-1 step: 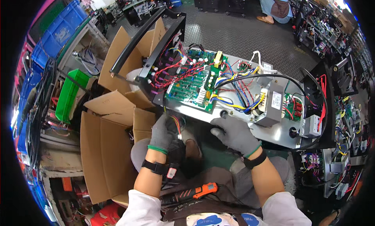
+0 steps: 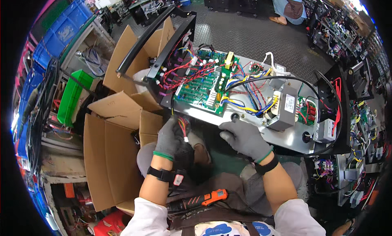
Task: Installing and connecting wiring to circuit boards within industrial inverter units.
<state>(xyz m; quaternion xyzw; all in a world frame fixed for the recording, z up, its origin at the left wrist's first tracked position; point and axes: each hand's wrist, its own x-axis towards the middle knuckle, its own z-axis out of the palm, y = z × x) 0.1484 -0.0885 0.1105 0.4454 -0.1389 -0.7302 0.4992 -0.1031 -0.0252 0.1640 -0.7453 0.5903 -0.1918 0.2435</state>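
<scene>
My left hand [image 2: 168, 139], in a grey glove, is closed around a thin wire harness [image 2: 182, 126]. Its red, yellow and dark wires droop to a small white plug. Just above, the circuit board [image 2: 200, 87] is mounted on a metal chassis plate [image 2: 204, 115] that stretches to the right. My right hand [image 2: 246, 140], gloved too, has its fingers curled at the near edge of that plate, below a round black fitting [image 2: 234, 116]. What those fingers hold, if anything, is hidden. A grey transformer [image 2: 284, 109] sits on the plate farther right.
Open cardboard boxes [image 2: 108, 162] stand at my left, beside a green bin [image 2: 74, 99]. An orange and black power tool [image 2: 204, 199] lies on my lap. More opened chassis units [image 2: 353, 170] stand at right. Another person [image 2: 290, 7] crouches at the far right.
The white plug on the dangling wires has shifted slightly up and left. Both hands stay nearly in place.
</scene>
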